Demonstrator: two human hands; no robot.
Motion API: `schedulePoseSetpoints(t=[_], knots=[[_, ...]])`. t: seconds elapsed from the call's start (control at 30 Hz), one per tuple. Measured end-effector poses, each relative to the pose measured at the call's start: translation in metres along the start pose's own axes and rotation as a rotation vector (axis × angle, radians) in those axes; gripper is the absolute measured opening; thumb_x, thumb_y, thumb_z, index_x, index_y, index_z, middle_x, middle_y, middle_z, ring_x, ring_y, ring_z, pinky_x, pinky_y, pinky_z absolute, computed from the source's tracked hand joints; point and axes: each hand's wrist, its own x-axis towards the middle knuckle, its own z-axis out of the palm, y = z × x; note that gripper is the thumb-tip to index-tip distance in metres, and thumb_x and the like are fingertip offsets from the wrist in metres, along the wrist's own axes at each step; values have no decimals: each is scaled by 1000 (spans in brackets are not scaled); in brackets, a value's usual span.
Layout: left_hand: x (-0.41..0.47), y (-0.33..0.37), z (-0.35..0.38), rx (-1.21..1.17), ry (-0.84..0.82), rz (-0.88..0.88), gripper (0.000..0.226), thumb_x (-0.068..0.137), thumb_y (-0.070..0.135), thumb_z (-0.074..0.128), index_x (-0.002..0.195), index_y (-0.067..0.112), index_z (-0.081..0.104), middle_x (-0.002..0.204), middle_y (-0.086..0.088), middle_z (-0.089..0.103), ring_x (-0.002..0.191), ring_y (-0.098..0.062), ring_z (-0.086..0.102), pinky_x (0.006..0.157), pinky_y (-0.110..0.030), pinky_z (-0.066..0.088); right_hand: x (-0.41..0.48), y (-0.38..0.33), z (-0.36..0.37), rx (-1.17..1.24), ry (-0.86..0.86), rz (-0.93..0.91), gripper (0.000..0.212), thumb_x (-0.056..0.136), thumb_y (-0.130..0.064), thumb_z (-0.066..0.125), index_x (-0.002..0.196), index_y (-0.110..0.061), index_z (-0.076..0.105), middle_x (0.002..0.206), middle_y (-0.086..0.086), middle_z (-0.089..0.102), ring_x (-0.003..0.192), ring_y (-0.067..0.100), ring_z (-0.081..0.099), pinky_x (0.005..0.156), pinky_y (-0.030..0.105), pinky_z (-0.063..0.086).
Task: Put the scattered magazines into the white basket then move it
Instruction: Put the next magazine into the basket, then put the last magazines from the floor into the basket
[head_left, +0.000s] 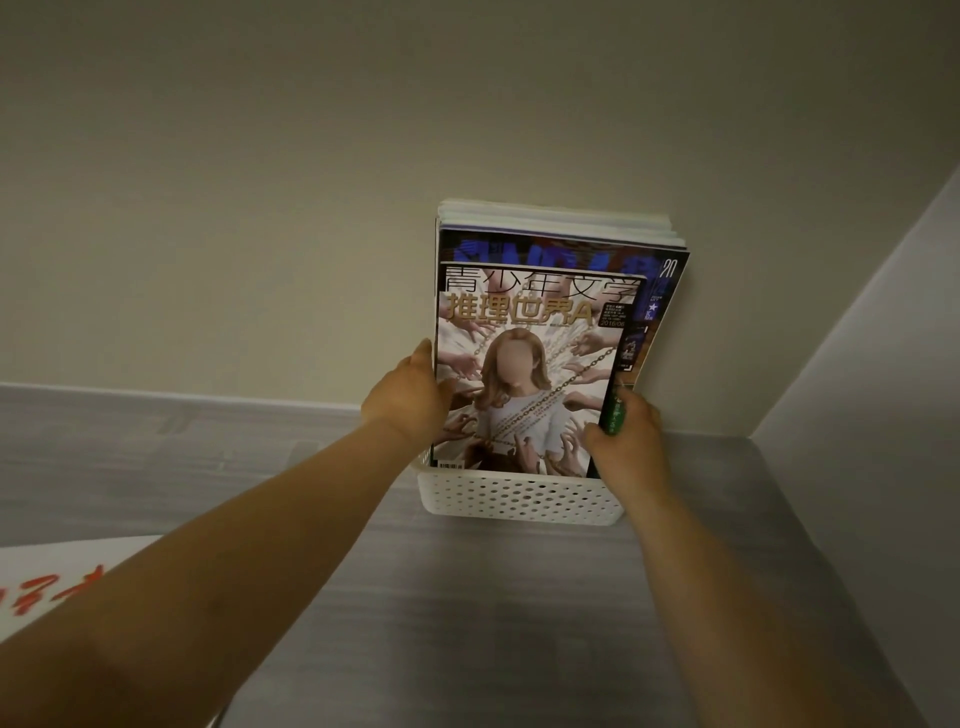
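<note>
A white perforated basket (519, 499) stands on the grey table near the back wall. Several magazines stand upright in it, leaning toward the wall. The front magazine (530, 332) has Chinese lettering and a figure wrapped in chains on its cover; behind it is a taller dark blue magazine (660, 291). My left hand (410, 400) grips the left edge of the stack, thumb on the front cover. My right hand (626, 441) holds the right edge of the stack just above the basket rim, over a green spine.
The grey table (467, 597) ends at a beige wall behind the basket. A white side wall (883, 389) closes in at the right. A white sheet with red lettering (57, 577) lies at the left edge.
</note>
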Motion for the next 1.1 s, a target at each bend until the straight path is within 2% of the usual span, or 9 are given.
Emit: schedulePoseSetpoints(t=[0.1, 0.3, 0.43, 0.57, 0.73, 0.8, 0.9, 1.0, 1.1], knots=[[-15, -9, -8, -72, -27, 18, 56, 91, 30, 41, 140, 11, 21, 142, -14, 40, 126, -31, 42, 101, -40, 37, -15, -8, -8, -16, 42, -11, 49, 81, -4, 56, 127, -11, 43, 132, 14, 41, 121, 30, 44, 98, 34, 36], [-78, -63, -43, -172, 0, 56, 34, 91, 21, 45, 121, 9, 53, 136, -10, 49, 126, -24, 44, 102, -28, 31, -71, -31, -10, -66, 101, -96, 39, 84, -7, 55, 122, -5, 48, 130, 18, 46, 121, 30, 43, 95, 30, 35], [-131, -124, -68, -234, -32, -28, 26, 89, 16, 50, 111, 9, 61, 126, -11, 59, 119, -24, 51, 98, -26, 34, -129, -42, 22, -153, -26, -152, 38, 84, -6, 54, 121, -7, 50, 133, 14, 46, 125, 27, 40, 99, 29, 34], [-176, -194, -95, -249, -8, -179, 24, 87, 13, 53, 107, 7, 64, 123, -13, 61, 116, -27, 54, 96, -31, 37, -198, -42, 79, -265, -164, -183, 39, 86, -11, 52, 124, -12, 48, 143, 8, 38, 134, 19, 30, 108, 24, 24], [-225, -283, -126, -244, 59, -380, 35, 83, 7, 56, 118, 5, 55, 129, -19, 54, 117, -36, 50, 97, -40, 38, -263, -63, 156, -379, -338, -312, 55, 90, -27, 42, 140, -19, 20, 154, -2, 12, 141, 10, 12, 112, 18, 12], [-240, -313, -133, -185, 51, -423, 40, 81, 3, 57, 120, -1, 51, 129, -25, 52, 118, -40, 48, 98, -44, 38, -286, -74, 182, -420, -464, -339, 61, 90, -43, 34, 143, -23, 10, 156, -2, 2, 142, 11, 4, 114, 23, 8], [-255, -346, -138, -104, 0, -484, 48, 80, 7, 59, 125, -2, 45, 129, -27, 50, 118, -42, 45, 99, -46, 36, -322, -78, 214, -501, -614, -358, 82, 76, -71, 11, 143, -26, 0, 156, -2, -8, 142, 14, -12, 115, 29, -7], [-263, -361, -138, -12, -88, -450, 50, 82, 15, 57, 128, 3, 42, 128, -21, 54, 117, -37, 48, 100, -45, 39, -347, -66, 232, -656, -628, -410, 83, 76, -70, 4, 143, -23, -7, 155, 1, -15, 140, 18, -21, 106, 25, -27], [-262, -367, -137, 47, -137, -404, 54, 85, 22, 54, 134, 8, 35, 134, -14, 50, 124, -32, 43, 103, -42, 35, -352, -65, 232, -704, -550, -417, 79, 78, -66, 7, 143, -24, -6, 155, 2, -14, 136, 20, -25, 95, 19, -39]])
